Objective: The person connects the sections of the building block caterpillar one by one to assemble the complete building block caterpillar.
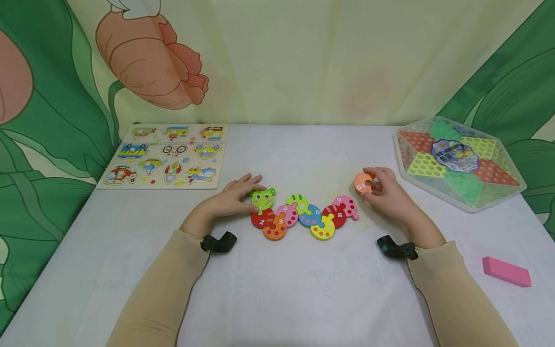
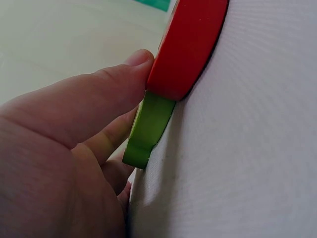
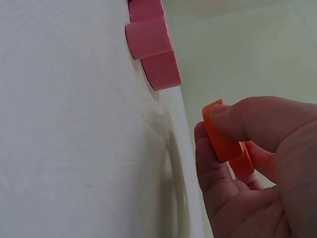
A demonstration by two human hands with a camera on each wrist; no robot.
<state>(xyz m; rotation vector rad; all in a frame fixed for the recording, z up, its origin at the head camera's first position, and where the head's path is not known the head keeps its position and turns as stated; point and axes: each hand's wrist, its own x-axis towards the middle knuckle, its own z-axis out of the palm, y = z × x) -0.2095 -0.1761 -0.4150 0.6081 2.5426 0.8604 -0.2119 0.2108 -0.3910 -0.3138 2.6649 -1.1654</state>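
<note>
A caterpillar number puzzle lies on the white tabletop, its green smiling head piece (image 1: 262,200) at the left and a pink piece marked 9 (image 1: 345,206) at the right end. My left hand (image 1: 230,197) rests at the head, fingers stretched out past its top and thumb touching near the red piece marked 2 (image 1: 262,220). In the left wrist view the thumb lies against the red piece (image 2: 188,49), beside the green head (image 2: 148,126). My right hand (image 1: 388,195) pinches an orange puzzle piece (image 1: 363,183) marked 10, raised off the cloth and apart from the row.
At the back left lies a vehicle puzzle board (image 1: 160,159). A clear hexagonal box (image 1: 498,193) with coloured triangles stands at the back right. A pink block (image 1: 506,272) lies to the right of the right forearm. A patterned curtain (image 1: 303,62) hangs behind the table.
</note>
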